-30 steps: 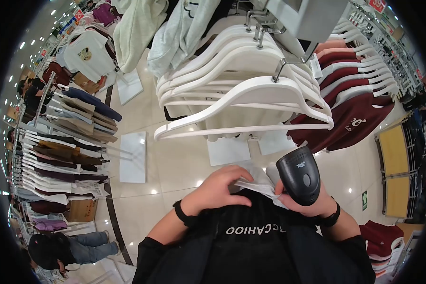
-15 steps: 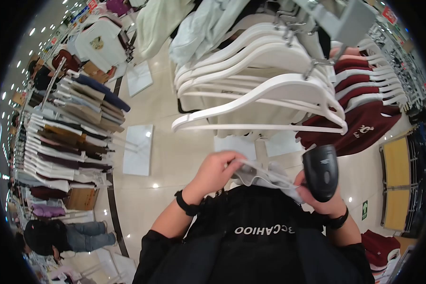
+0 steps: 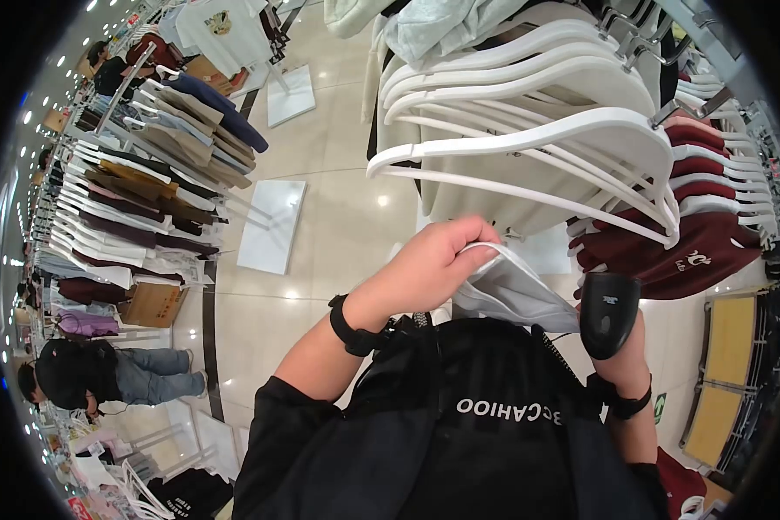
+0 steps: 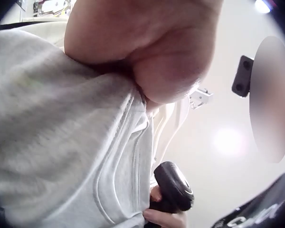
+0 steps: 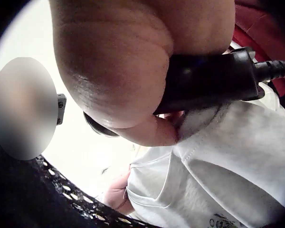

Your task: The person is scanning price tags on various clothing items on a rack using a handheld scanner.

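Note:
A light grey top (image 3: 516,290) with a ribbed neckline hangs between both hands, in front of the person's black clothing. My left hand (image 3: 442,264) pinches the neckline's edge between thumb and fingers, with the fabric spread below it in the left wrist view. In my right hand (image 3: 626,357) is a black barcode scanner (image 3: 611,314), its handle (image 5: 211,78) gripped in the palm. The right thumb and fingers also hold the other side of the neckline, seen in the right wrist view. Just beyond the hands hangs a bare white hanger (image 3: 529,137).
More white hangers and pale garments crowd the rack behind the nearest hanger. Maroon sweatshirts (image 3: 667,260) hang at the right. A coiled cable (image 5: 275,70) runs from the scanner. At the left are another clothes rack (image 3: 139,199) and a person (image 3: 87,381).
The left hand has lifted the neckline's edge up and to the right, stretching the top open between the hands. The scanner has shifted right. The view has turned, moving the hangers rightward.

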`<state>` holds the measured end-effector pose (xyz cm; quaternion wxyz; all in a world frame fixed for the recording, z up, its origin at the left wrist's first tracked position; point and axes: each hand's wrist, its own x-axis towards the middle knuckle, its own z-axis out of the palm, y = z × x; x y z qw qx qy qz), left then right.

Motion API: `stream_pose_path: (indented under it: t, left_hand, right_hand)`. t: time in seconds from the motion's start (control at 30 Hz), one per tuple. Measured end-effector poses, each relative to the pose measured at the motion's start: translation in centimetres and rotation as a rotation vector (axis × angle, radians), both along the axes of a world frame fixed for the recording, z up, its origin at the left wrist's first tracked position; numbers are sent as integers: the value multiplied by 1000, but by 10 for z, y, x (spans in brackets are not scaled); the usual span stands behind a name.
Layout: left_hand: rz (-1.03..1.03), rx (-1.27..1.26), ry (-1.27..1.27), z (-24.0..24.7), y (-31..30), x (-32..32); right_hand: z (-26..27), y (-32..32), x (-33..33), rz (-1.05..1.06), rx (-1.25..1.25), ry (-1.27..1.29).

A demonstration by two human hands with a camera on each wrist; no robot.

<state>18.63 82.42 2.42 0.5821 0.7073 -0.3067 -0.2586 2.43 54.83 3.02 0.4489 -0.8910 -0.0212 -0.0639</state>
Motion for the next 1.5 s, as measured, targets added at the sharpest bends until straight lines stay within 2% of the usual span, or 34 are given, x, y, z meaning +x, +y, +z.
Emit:
stream_pose_path:
  t: [0.1, 0.13, 0.23, 0.27, 0.33, 0.37, 0.4, 0.47, 0.5, 0.53, 0.6, 0.63, 0.67, 0.73, 0.77, 0.9, 0.93, 1.07, 1.13, 1.2, 1.27, 1.37, 1.5]
  left_hand:
    - [47, -31, -145, -6, 5, -5]
    - [27, 38, -77, -1, 9, -6]
    - [49, -12, -122, -11, 23, -16]
    - [46, 33, -66, -7, 25, -12]
    - [59, 83, 4, -11, 33, -22]
    - [72, 48, -32, -16, 35, -19]
    - [98, 13, -56, -18, 33, -18]
    - [98, 35, -23, -11, 32, -16]
    - [96, 43, -30, -13, 33, -19]
    - [102, 47, -33, -17, 36, -24]
    - [103, 61, -55, -20, 42, -23]
    - [110, 75, -48, -22, 42, -26]
    - [117, 95, -48, -22, 44, -25]
    - [115, 86, -61, -22, 46, -25]
    - [146, 96, -5, -25, 47, -25]
    - [197, 105, 124, -36, 49, -20]
    - [196, 95, 113, -35, 46, -17]
    - [265, 13, 145, -43, 46, -16]
    - [300, -16, 167, -45, 47, -14]
    - [392, -86, 222, -46, 48, -13]
    - [414, -92, 225, -51, 54, -7]
    - [464, -79, 220, -56, 56, -5]
    - [464, -114, 249, -36, 41, 9]
  right_hand:
    - [7, -1, 4, 5, -40, -13]
    - [11, 0, 4, 20, -33, -9]
    - [28, -20, -1, 121, 25, 16]
    - [38, -31, -5, 143, 38, -96]
    - [53, -31, -7, 31, 167, -112]
    - [81, -38, 10, 193, 63, -336]
    - [91, -43, 10, 139, -71, -392]
    - [99, -43, 17, 24, -101, -404]
    - [107, -37, 19, -35, -77, -320]
    - [105, -33, 22, -35, -76, -319]
    - [95, -27, 30, -90, 212, -195]
    - [95, -29, 29, -56, 258, -148]
    - [90, -31, 34, -56, 264, -155]
    - [78, -34, 46, 81, 89, -193]
    - [80, -35, 47, 100, 83, -189]
    - [49, -20, 42, -19, 270, -142]
    - [45, -15, 46, 48, 259, -209]
    - [61, -20, 29, -61, 335, -112]
    - [70, -30, 23, -106, 316, -133]
    - [66, -49, 15, -44, 220, -174]
    - [75, -61, 1, -141, 252, -149]
    - [76, -81, -16, -103, 187, -148]
    - [70, -87, -29, -72, 162, -38]
